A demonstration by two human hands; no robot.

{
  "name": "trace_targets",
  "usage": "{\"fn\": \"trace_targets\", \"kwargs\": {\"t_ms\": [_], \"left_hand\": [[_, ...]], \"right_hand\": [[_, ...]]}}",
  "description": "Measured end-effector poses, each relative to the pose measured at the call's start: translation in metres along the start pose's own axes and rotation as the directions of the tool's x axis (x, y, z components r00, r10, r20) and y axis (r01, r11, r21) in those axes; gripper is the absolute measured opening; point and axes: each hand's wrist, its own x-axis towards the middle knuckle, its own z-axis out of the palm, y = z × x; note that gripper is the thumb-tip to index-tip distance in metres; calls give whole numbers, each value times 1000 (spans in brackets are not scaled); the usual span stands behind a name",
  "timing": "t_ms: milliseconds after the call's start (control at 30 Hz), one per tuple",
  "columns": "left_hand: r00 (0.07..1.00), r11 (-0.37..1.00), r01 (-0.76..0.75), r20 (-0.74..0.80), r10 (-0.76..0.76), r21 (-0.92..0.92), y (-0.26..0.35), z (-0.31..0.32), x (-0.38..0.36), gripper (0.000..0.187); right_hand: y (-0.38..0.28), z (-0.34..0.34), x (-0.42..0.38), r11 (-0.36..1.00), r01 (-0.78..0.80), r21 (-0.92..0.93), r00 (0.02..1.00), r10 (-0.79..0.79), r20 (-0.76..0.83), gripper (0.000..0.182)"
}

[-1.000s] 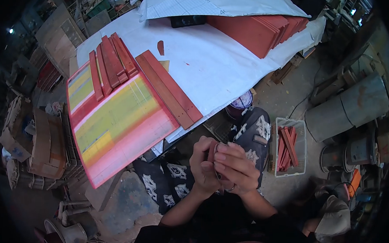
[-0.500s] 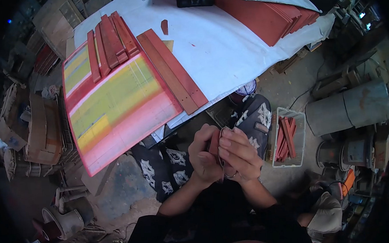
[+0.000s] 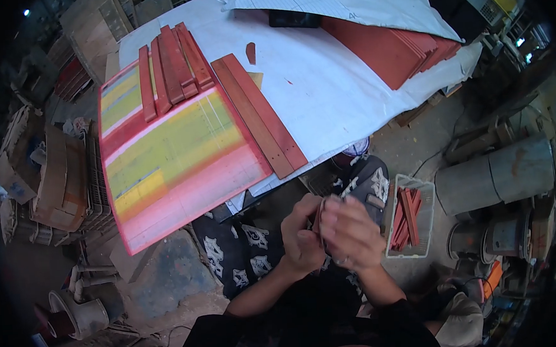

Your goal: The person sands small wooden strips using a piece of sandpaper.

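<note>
My left hand [image 3: 302,235] and right hand [image 3: 351,232] are raised together in front of my chest, pressed close, fingers curled inward toward each other. The left thumb lies across the top at about 1 o'clock; the right fingers [image 3: 335,216] point toward 11 o'clock and are slightly blurred. Both pinch a thin reddish piece [image 3: 319,214] between them. A ring sits on a right finger. Both forearms run down toward 6 o'clock into dark sleeves.
</note>
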Motion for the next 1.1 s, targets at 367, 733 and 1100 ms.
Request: {"fn": "trace_targets", "kwargs": {"t_ms": [367, 733, 1100], "left_hand": [[1000, 1000, -13, -8, 13, -8, 3, -7, 2, 67], [999, 999, -32, -4, 32, -13, 3, -10, 3, 69], [999, 999, -38, -27, 38, -5, 1, -12, -1, 68]], "right_hand": [[16, 4, 7, 999, 37, -17, 999, -36, 34, 19], [8, 4, 12, 991, 130, 34, 989, -132, 65, 16], [9, 4, 18, 997, 76, 29, 994, -78, 79, 13]]}}
